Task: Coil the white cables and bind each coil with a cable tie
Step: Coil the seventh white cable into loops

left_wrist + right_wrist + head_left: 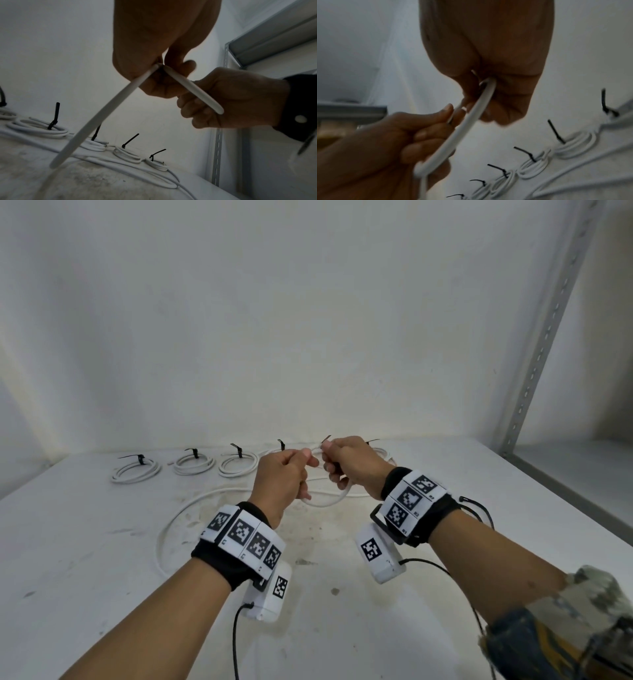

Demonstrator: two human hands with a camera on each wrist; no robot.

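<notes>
My left hand [286, 474] and right hand [352, 465] each pinch the white cable [327, 501], holding a small loop above the middle of the bench [102, 577]. It looks light, springy and smooth; I'd grip where the turns cross.
</notes>
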